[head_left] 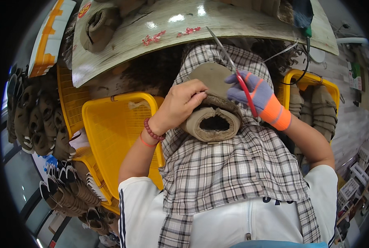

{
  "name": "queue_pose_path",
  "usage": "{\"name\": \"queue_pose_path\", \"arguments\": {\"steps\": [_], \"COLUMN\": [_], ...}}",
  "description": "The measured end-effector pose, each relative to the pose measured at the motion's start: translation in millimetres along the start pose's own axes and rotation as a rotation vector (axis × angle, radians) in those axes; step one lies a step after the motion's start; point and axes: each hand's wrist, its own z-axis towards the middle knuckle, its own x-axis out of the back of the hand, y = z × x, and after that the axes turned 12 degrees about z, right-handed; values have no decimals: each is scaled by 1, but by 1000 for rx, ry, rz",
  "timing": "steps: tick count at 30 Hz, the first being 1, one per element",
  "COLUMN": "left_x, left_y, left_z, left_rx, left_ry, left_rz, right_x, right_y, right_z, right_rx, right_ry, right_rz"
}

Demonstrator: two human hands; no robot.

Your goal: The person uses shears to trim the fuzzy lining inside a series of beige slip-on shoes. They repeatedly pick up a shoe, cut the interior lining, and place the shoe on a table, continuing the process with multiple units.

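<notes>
A brown boot-like piece with a fuzzy lining [192, 129] rests in my lap on a checked apron [217, 165], its dark round opening facing me. My bare left hand [180, 101] pinches the upper rim of this piece, thumb against bent fingers. My right hand [256, 97], in a grey and orange glove, holds red-handled scissors [222, 46]. Their long metal blades point up and left, above the far side of the brown piece and apart from it. Part of the handle is hidden by the gloved fingers.
Ahead stands a light wooden table [168, 49] with another brown piece [99, 29] at its left. Yellow baskets [114, 136] flank my lap; the right basket [290, 76] holds stacked brown pieces [323, 107]. Several brown boots [39, 120] hang or pile at the far left.
</notes>
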Motion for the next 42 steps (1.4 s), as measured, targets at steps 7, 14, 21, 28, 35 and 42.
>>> {"name": "queue_pose_path", "arguments": {"steps": [7, 14, 21, 28, 35, 42], "left_x": [-5, -5, -5, -5, -6, -6], "left_y": [-5, -4, -3, -4, -5, -4], "left_z": [0, 0, -3, -4, -4, -4], "left_rx": [148, 113, 96, 89, 87, 91], "left_ry": [-4, -1, 17, 14, 17, 16], "left_rz": [-106, -42, -60, -58, -55, -56], "right_x": [41, 33, 26, 28, 31, 30], "right_y": [-18, -38, -49, -47, -35, -30], "right_z": [-65, -76, -69, -70, -70, -67], "right_rx": [276, 367, 335, 315, 277, 253], "right_ry": [2, -77, -134, -155, -164, -176], "right_rz": [-926, -1201, -1271, -1264, -1190, -1240]}}
